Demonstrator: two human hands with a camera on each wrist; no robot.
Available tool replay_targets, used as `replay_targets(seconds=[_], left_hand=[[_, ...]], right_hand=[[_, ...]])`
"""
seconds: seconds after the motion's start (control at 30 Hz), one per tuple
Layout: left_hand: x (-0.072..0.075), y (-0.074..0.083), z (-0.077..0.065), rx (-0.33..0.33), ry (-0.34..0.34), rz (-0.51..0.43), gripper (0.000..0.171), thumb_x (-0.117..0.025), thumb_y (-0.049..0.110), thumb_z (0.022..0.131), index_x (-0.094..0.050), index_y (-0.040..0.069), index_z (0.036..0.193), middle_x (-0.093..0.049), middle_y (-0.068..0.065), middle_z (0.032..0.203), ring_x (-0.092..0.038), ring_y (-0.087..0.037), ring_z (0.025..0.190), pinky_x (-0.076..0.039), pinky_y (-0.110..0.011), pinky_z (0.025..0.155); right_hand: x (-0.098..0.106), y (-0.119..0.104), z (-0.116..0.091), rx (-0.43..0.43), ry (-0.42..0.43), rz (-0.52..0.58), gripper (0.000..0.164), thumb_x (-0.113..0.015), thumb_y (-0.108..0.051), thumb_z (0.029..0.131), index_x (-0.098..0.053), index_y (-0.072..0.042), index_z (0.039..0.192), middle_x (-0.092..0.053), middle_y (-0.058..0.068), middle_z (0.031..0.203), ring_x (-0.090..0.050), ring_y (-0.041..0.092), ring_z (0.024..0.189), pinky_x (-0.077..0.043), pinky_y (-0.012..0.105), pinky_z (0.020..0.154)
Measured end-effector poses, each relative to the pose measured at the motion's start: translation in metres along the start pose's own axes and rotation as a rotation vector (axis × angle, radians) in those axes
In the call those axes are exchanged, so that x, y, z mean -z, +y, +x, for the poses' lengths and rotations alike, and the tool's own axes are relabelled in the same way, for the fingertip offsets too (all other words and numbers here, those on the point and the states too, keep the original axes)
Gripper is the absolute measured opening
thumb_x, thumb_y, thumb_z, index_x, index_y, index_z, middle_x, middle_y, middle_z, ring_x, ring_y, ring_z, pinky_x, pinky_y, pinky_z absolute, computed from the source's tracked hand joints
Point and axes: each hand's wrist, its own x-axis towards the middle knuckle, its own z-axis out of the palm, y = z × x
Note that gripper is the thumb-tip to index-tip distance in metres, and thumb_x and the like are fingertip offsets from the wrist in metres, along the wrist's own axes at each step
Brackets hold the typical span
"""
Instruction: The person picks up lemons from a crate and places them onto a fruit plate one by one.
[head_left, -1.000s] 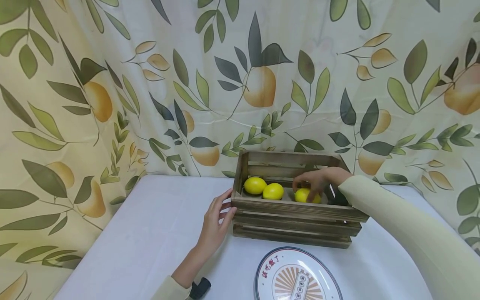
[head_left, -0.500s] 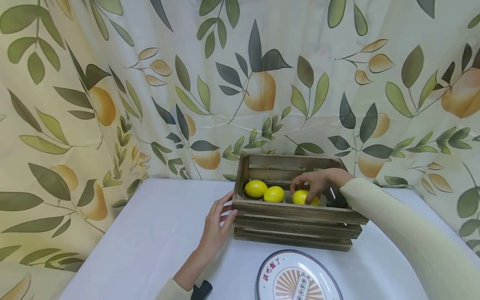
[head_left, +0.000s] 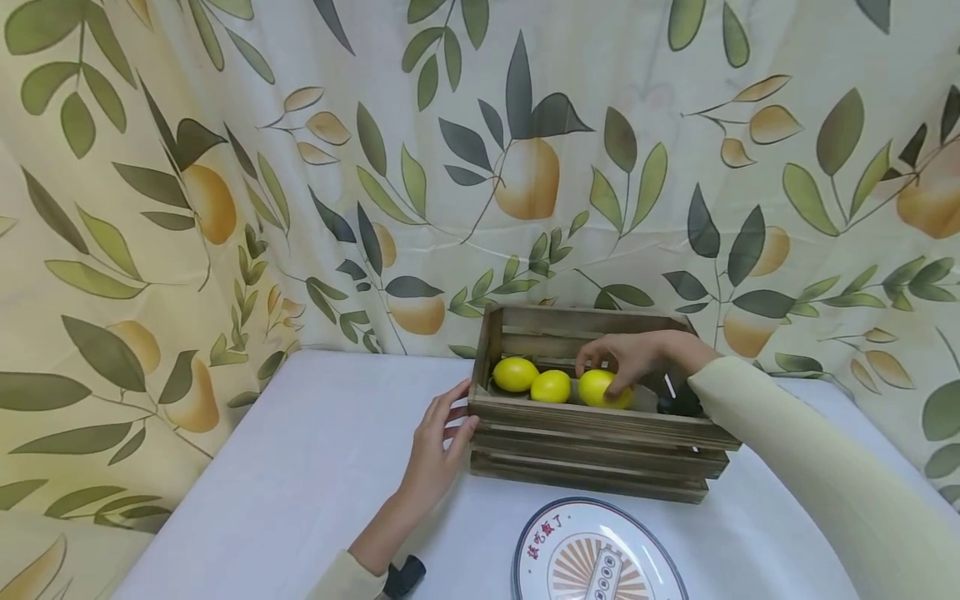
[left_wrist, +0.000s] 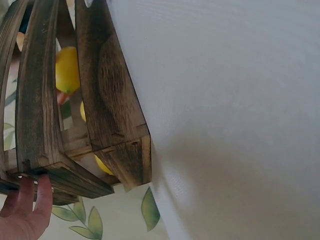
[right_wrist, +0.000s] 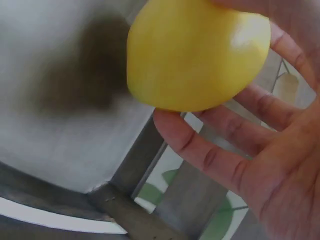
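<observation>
A slatted brown wooden crate stands on the white-covered table with several yellow lemons inside. My right hand reaches in from above and pinches one lemon between thumb and fingers. Up close in the right wrist view, that lemon hangs over the grey crate floor and casts a shadow there. Two more lemons, one at the left and one beside it, lie left of the held one. My left hand rests against the crate's left end, its extended fingertips touching a slat.
A round white plate with a dark rim, red characters and an orange ray pattern lies in front of the crate. White cloth covers the table. Behind hangs a curtain printed with fruit and leaves.
My right hand has shifted slightly left and up with the lemon, which now shows more fully above the front slat. My left hand stays at the crate's left end.
</observation>
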Motion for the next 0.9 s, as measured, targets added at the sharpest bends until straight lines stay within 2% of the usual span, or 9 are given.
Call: replay_targets(seconds=[0.27,0.47,0.63,0.9], left_hand=[[0.002,0.001,0.001,0.002,-0.011,-0.005,0.05,-0.059,0.011,0.098,-0.043,0.016,0.146,-0.051,-0.01,0.137,-0.061,-0.024,0.112,-0.055,-0.037,0.088],[0.004,0.001,0.0,0.01,-0.022,-0.012,0.051,-0.06,0.012,0.098,-0.043,0.016,0.145,-0.051,-0.01,0.137,-0.061,-0.024,0.112,-0.056,-0.037,0.087],[0.004,0.003,0.001,0.019,-0.024,-0.01,0.052,-0.061,0.011,0.097,-0.043,0.016,0.145,-0.051,-0.01,0.137,-0.061,-0.024,0.112,-0.056,-0.033,0.087],[0.004,0.004,-0.001,0.005,-0.027,-0.012,0.051,-0.059,0.012,0.098,-0.042,0.015,0.146,-0.051,-0.012,0.137,-0.061,-0.027,0.112,-0.056,-0.034,0.087]], right_hand=[[0.004,-0.016,0.003,-0.022,-0.035,0.008,0.048,-0.076,-0.007,0.078,-0.054,-0.007,0.121,-0.053,0.015,0.114,-0.062,0.024,0.087,-0.056,0.03,0.065],[0.011,-0.031,-0.005,-0.033,-0.036,-0.039,0.048,-0.076,-0.008,0.078,-0.055,-0.008,0.121,-0.053,0.013,0.114,-0.062,0.023,0.088,-0.058,0.035,0.065],[0.021,-0.053,-0.017,0.019,-0.041,-0.123,0.047,-0.078,-0.008,0.077,-0.057,-0.008,0.119,-0.058,0.01,0.112,-0.059,0.021,0.093,-0.056,0.033,0.074],[0.025,-0.077,-0.031,0.042,-0.066,-0.106,0.046,-0.076,-0.006,0.078,-0.055,-0.006,0.12,-0.057,0.01,0.111,-0.056,0.023,0.093,-0.053,0.034,0.08]])
